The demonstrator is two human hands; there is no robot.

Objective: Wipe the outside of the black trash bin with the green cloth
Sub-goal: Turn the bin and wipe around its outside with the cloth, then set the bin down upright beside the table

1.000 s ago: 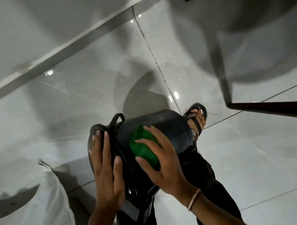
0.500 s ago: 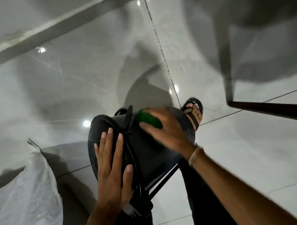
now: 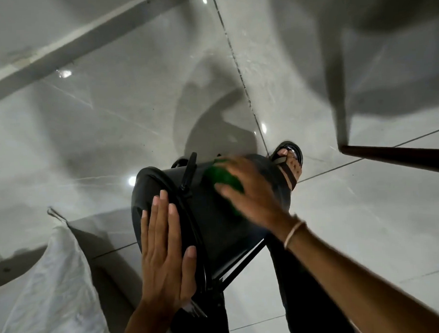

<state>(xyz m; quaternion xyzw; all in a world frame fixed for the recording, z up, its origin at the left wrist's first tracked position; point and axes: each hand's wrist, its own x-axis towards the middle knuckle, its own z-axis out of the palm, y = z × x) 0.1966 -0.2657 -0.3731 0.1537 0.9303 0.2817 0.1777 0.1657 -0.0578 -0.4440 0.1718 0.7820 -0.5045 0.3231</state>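
The black trash bin [image 3: 216,224] lies tilted on its side over my legs, its lid end toward the left. My left hand [image 3: 164,254] rests flat on the lid with fingers spread, steadying it. My right hand [image 3: 249,192] presses the green cloth [image 3: 224,177] against the bin's upper wall, near its far end. The hand is blurred with motion. Only part of the cloth shows past the fingers. A black handle [image 3: 188,172] sticks up from the bin's rim.
Glossy grey floor tiles [image 3: 110,120] lie all around. A white sack [image 3: 48,294] sits at the lower left. A dark wooden furniture leg [image 3: 399,156] reaches in from the right. My sandalled foot [image 3: 290,163] shows just beyond the bin. A wall base [image 3: 82,44] runs across the upper left.
My right hand has slid the green cloth along the bin's wall toward its far end. My left hand has shifted slightly on the lid and stays flat.
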